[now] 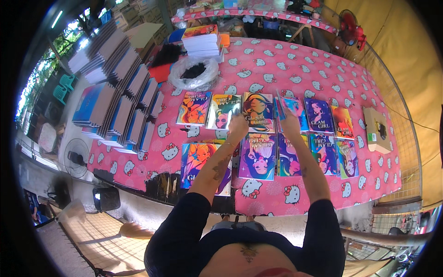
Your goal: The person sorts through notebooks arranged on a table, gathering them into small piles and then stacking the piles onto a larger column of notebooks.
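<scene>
Your left hand [238, 127] at yellow-green rectangular notebook [222, 110], right hand [290, 123] at glossy blue notebook [301, 113]; apart, grips unclear. Likely arranging; next probably needs squaring.

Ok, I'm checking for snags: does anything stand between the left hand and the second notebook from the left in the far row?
Nothing visible does. The left hand is at the near right corner of that notebook; whether they touch is unclear.

Open passage spans the pink surface [295, 64] beyond the notebook rows [318, 114]; notebook stacks [96, 107] block the left, a tan box [372, 127] the right.
</scene>
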The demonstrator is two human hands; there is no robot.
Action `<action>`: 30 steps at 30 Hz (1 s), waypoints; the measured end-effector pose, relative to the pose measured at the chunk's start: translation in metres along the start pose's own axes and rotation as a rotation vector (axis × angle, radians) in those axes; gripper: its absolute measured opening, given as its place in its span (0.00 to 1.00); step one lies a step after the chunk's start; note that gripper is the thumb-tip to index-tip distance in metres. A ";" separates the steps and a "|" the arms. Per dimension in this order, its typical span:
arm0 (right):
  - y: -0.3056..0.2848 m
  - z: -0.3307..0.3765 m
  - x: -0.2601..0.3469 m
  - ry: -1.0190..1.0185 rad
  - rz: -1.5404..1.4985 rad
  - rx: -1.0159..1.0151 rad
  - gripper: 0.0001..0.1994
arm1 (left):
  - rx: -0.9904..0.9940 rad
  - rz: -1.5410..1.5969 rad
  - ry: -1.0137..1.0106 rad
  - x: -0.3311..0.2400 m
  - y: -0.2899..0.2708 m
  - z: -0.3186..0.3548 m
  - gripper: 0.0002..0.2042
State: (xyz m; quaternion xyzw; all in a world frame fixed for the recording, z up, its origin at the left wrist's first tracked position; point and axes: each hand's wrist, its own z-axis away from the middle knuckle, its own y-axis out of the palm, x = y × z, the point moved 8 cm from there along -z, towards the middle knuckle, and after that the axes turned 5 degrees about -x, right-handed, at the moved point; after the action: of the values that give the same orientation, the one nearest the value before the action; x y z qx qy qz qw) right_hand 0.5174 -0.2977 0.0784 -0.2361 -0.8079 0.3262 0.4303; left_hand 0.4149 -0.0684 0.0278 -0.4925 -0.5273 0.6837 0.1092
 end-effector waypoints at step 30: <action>-0.062 -0.015 -0.129 -0.091 -0.156 -0.204 0.14 | -0.079 -0.014 0.251 -0.101 0.038 0.042 0.28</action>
State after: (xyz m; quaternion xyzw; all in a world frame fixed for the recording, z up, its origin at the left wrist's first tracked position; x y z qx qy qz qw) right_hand 0.5910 -0.4202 0.0600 -0.2003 -0.8715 0.2183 0.3909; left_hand 0.4451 -0.1777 0.0507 -0.5744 -0.5395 0.5947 0.1593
